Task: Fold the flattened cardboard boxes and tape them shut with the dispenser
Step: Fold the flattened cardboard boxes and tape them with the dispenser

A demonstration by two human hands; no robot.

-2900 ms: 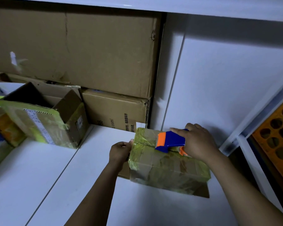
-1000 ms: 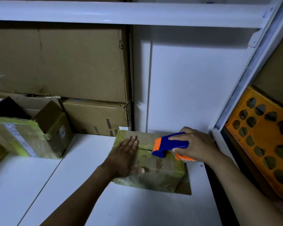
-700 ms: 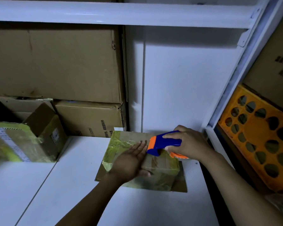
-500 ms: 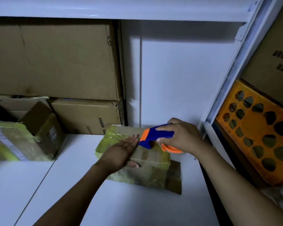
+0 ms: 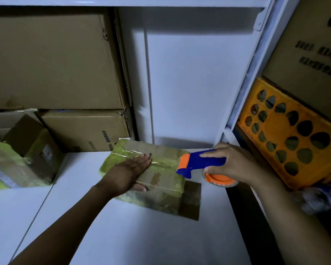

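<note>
Pressing on the taped box with one grip, holding the dispenser at its right edge with the other.

My left grip point(image 5: 126, 175) lies flat on top of the cardboard box point(image 5: 161, 178), fingers straight and close together; it presses down and holds nothing. The cardboard box sits on the white worktop point(image 5: 122, 230) near the back wall, wrapped in yellowish tape, and one brown flap point(image 5: 191, 199) lies out flat at its near right corner. My right grip point(image 5: 235, 165) is curled around the blue handle of the tape dispenser point(image 5: 204, 162). Its orange and blue front end is at the top right edge of the box; if it touches, I cannot tell. The orange roll point(image 5: 220, 179) sits under my fingers. On the left, well apart, stands another box point(image 5: 27, 155) with open flaps. Behind it two big cartons point(image 5: 52, 60) are stacked. An orange crate point(image 5: 290, 136) with holes is on the right.
</note>
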